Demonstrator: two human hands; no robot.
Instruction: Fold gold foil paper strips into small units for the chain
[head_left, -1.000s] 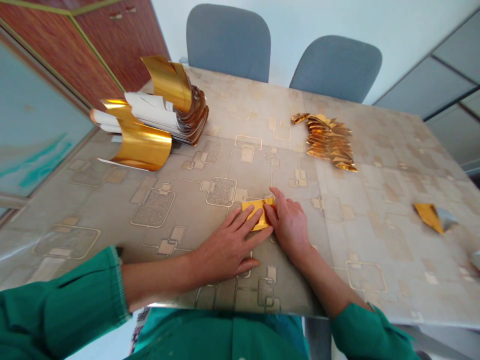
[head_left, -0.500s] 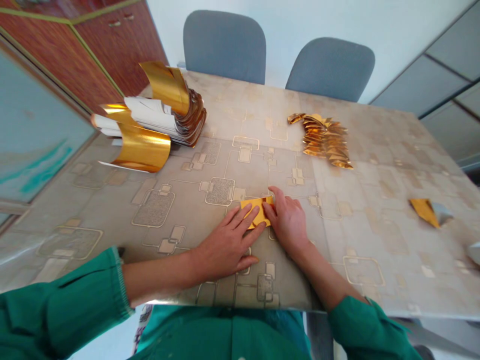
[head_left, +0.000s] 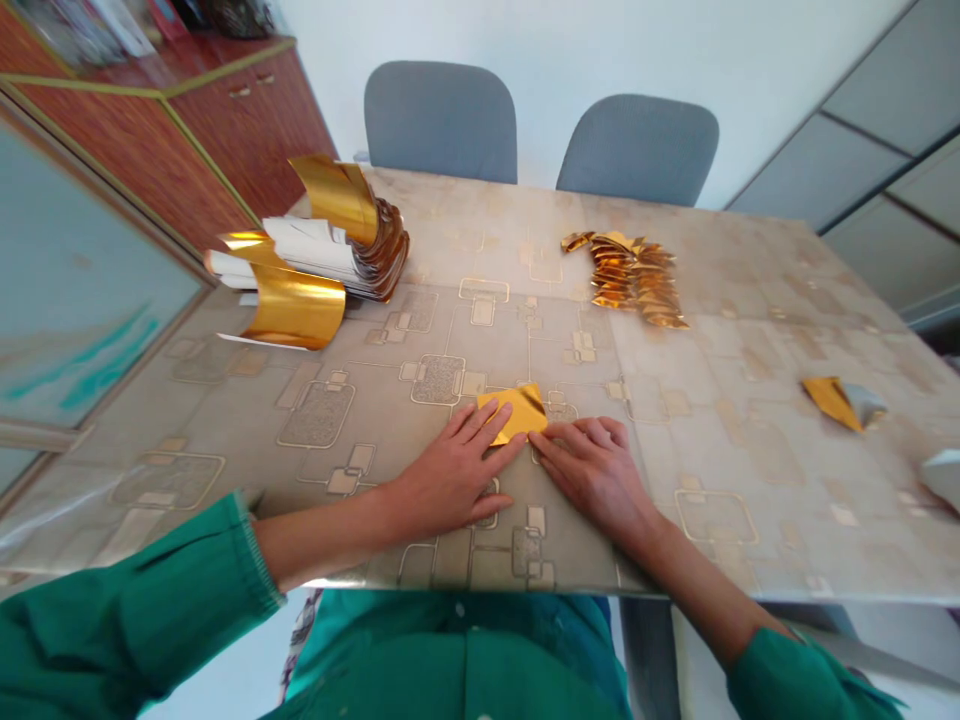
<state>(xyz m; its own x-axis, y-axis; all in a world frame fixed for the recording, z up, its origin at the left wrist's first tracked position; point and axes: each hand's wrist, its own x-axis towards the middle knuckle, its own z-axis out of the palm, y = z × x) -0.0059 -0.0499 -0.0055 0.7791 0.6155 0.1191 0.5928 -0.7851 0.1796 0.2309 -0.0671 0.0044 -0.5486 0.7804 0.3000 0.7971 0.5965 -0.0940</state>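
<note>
The left hand [head_left: 456,475] lay open, fingers touching the gold foil [head_left: 511,410], the right hand [head_left: 592,468] open just beside it, holding nothing; a slip could have creased the foil.

On the counter [head_left: 757,450], foil rolls [head_left: 296,308] sat left of the folded square [head_left: 511,412], a pleated pile [head_left: 634,282] behind it, chairs [head_left: 440,122] beyond!

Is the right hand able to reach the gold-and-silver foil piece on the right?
Probably yes, with a stretch. The right hand rests on the patterned tabletop, and the gold-and-silver foil piece lies out to its side; the pleated gold foil pile sits farther up, off that path.
</note>
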